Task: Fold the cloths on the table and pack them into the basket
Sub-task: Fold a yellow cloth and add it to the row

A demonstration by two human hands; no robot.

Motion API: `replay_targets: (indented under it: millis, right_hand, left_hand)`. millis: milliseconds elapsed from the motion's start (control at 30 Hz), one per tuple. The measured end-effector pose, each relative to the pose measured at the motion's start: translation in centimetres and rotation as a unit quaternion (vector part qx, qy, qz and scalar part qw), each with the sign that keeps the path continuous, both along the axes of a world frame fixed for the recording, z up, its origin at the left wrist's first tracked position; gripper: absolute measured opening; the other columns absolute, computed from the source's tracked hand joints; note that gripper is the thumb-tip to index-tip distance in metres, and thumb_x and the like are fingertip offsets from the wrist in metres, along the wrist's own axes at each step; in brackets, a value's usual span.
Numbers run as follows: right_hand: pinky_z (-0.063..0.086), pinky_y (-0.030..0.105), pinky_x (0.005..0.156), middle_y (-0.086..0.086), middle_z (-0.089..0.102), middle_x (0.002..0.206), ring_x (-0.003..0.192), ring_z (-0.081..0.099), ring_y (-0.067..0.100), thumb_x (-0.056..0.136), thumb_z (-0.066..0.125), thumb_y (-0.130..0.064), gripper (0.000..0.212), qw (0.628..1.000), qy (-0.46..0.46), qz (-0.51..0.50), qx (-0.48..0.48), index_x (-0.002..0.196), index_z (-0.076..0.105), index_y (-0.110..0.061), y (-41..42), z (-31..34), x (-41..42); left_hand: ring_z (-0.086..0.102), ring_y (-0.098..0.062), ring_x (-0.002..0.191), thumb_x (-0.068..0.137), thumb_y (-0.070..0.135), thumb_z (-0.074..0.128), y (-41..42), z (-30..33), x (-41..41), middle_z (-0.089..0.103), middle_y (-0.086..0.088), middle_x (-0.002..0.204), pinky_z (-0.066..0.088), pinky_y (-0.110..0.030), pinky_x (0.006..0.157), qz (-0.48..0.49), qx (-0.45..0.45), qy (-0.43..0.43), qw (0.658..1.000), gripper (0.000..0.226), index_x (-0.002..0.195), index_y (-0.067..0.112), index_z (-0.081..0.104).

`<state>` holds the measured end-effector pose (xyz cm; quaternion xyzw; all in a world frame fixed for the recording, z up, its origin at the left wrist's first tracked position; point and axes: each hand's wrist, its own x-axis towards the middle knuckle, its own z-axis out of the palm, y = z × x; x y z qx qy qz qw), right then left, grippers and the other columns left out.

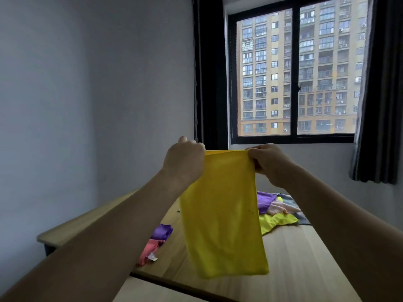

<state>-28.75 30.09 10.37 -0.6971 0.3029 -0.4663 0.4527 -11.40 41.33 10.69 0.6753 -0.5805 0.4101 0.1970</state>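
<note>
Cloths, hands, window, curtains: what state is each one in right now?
Yellow cloth: held up, hanging over the table.
Left hand: pinching one top corner.
Right hand: pinching the other.
Purple cloth: folded, lying flat.
Pink cloth: folded, lying flat.
Cloth pile: unfolded, heaped.
Window: appears closed.
Curtains: drawn aside.

Hidden: the hanging yellow cloth (222, 214) covers your view of the desk (294, 258) middle and part of the far pile (277, 205).
Cut off: desk's near edge.
Unclear: small tag (152, 257) on the pink cloth (148, 250).
</note>
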Motion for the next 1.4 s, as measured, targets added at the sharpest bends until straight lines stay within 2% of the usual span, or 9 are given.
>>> replay_targets:
  millis: [233,367,467,600,767,1033,1133,1267,1400]
  right_hand:
    - [0.054,0.03,0.067,0.012,0.058,0.085,0.078,0.06,0.021,0.093,0.054,-0.006,0.008,0.999,-0.028,0.034,0.027,0.09,0.061,-0.006,-1.8,0.1,-0.1]
    - [0.055,0.039,0.082,0.012,0.059,0.096,0.092,0.059,0.026,0.098,0.046,-0.013,0.013,1.0,-0.012,-0.008,0.023,0.103,0.058,-0.007,-4.7,-1.5,0.9]
    - [0.05,0.042,0.09,0.012,0.054,0.101,0.096,0.054,0.027,0.1,0.035,-0.009,0.017,0.998,-0.013,-0.041,0.054,0.11,0.049,-0.009,-7.3,-2.8,2.3]
    - [0.037,0.024,0.059,0.004,0.038,0.074,0.067,0.038,0.013,0.099,0.028,-0.007,0.026,0.991,-0.001,-0.096,0.093,0.079,0.045,-0.011,-10.5,-4.0,4.2]
    - [0.022,0.029,0.052,0.003,0.025,0.066,0.059,0.023,0.015,0.093,0.034,0.0,0.036,0.993,0.011,-0.086,0.084,0.061,0.028,-0.016,-14.2,-4.3,6.0]
    - [0.035,0.025,0.053,0.007,0.046,0.076,0.069,0.042,0.017,0.087,0.037,0.002,0.021,0.993,0.019,-0.108,0.035,0.082,0.055,-0.008,-18.8,-4.5,9.0]
    - [0.042,0.024,0.061,0.006,0.054,0.09,0.078,0.049,0.015,0.091,0.037,0.003,0.029,0.995,-0.03,-0.093,0.026,0.105,0.059,-0.01,-19.8,-5.1,9.8]
    - [0.04,0.021,0.059,0.0,0.051,0.082,0.071,0.045,0.01,0.092,0.039,0.001,0.025,0.99,-0.115,-0.078,0.016,0.101,0.058,-0.013,-19.4,-5.5,10.5]
    - [0.032,0.023,0.055,0.0,0.041,0.067,0.062,0.037,0.01,0.092,0.04,-0.007,0.022,0.988,-0.111,-0.104,-0.02,0.076,0.051,-0.017,-17.9,-5.6,10.0]
  left_hand:
    - [0.04,-0.021,0.081,0.085,0.003,0.044,-2.2,1.2,1.1,0.05,-0.002,0.077,0.035,-0.034,0.075,0.03,-0.003,0.042,0.999,0.021,0.1,0.016,0.051]
    - [0.051,-0.021,0.08,0.093,0.017,0.042,-5.6,0.6,2.4,0.051,0.002,0.073,0.031,-0.039,0.081,0.088,0.09,0.055,0.99,0.015,0.079,0.02,0.048]
    - [0.052,-0.017,0.066,0.101,0.03,0.039,-8.3,-0.6,3.3,0.055,-0.001,0.076,0.038,-0.031,0.061,0.062,0.111,0.121,0.984,0.029,0.075,0.019,0.045]
    - [0.051,-0.015,0.068,0.1,0.024,0.04,-12.0,-1.4,4.0,0.055,-0.004,0.082,0.036,-0.028,0.054,0.063,0.175,0.182,0.965,0.022,0.082,0.018,0.049]
    - [0.059,-0.02,0.06,0.095,0.005,0.032,-14.7,-1.2,4.3,0.059,-0.015,0.085,0.047,-0.028,0.047,0.033,0.242,0.338,0.909,0.023,0.112,0.008,0.047]
    - [0.064,-0.026,0.087,0.088,-0.002,0.046,-20.2,-3.0,8.1,0.063,-0.014,0.099,0.058,-0.041,0.077,-0.03,0.097,0.454,0.885,0.021,0.101,0.01,0.057]
    - [0.054,-0.016,0.075,0.091,0.002,0.045,-21.2,-4.1,9.2,0.06,-0.009,0.094,0.045,-0.025,0.058,-0.052,0.046,0.417,0.906,0.018,0.099,0.012,0.057]
    - [0.05,-0.009,0.068,0.099,0.011,0.044,-20.8,-4.3,9.4,0.059,-0.004,0.088,0.039,-0.02,0.054,-0.091,-0.034,0.354,0.93,0.012,0.098,0.014,0.056]
    - [0.051,-0.018,0.092,0.1,0.026,0.045,-18.1,-4.5,9.1,0.057,0.004,0.089,0.043,-0.032,0.08,-0.069,-0.071,0.305,0.947,0.015,0.101,0.02,0.059]
